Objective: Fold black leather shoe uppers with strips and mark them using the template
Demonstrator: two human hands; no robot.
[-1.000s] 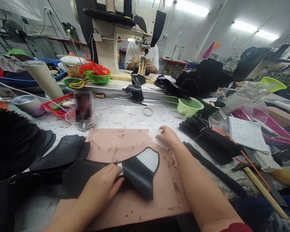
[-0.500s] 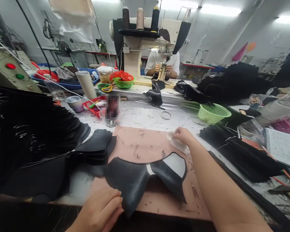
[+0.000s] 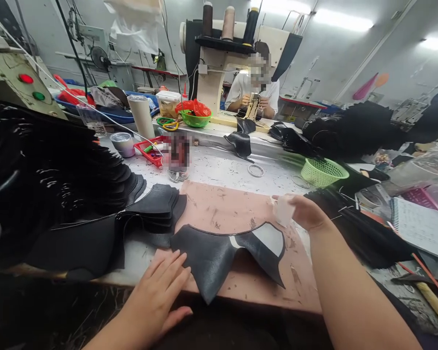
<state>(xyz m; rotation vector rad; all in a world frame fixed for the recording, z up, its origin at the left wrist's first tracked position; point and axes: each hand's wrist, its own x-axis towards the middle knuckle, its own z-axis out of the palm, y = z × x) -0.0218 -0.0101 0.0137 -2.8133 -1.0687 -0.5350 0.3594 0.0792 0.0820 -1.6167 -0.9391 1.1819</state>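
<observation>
A curved black leather piece (image 3: pixel 208 257) lies on the pink mat (image 3: pixel 211 204), with a white strip at its middle and a pale patch at its right end. Flat and with fingers stretched, my left hand (image 3: pixel 164 287) rests at the leather's left edge, holding nothing. Beyond the right end, my right hand (image 3: pixel 308 211) pinches a small white translucent piece (image 3: pixel 284 210) above the mat. Its exact material cannot be made out. Left of the mat, a stack of similar black pieces (image 3: pixel 156 201) lies near my left hand.
A tall pile of black pieces (image 3: pixel 58 165) fills the left. Behind the mat are a tape ring (image 3: pixel 256 170), a red tray (image 3: pixel 149 154) and a sewing machine (image 3: pixel 211 87), with a person (image 3: pixel 270 95) beyond. A green basket (image 3: pixel 323 172), notebook (image 3: pixel 423 233) and hammer (image 3: pixel 436 301) are at right.
My left hand has opened from curled fingers to flat, spread ones. My right hand has turned and lifted the white piece, which now stands upright in its fingers. The view has shifted slightly.
</observation>
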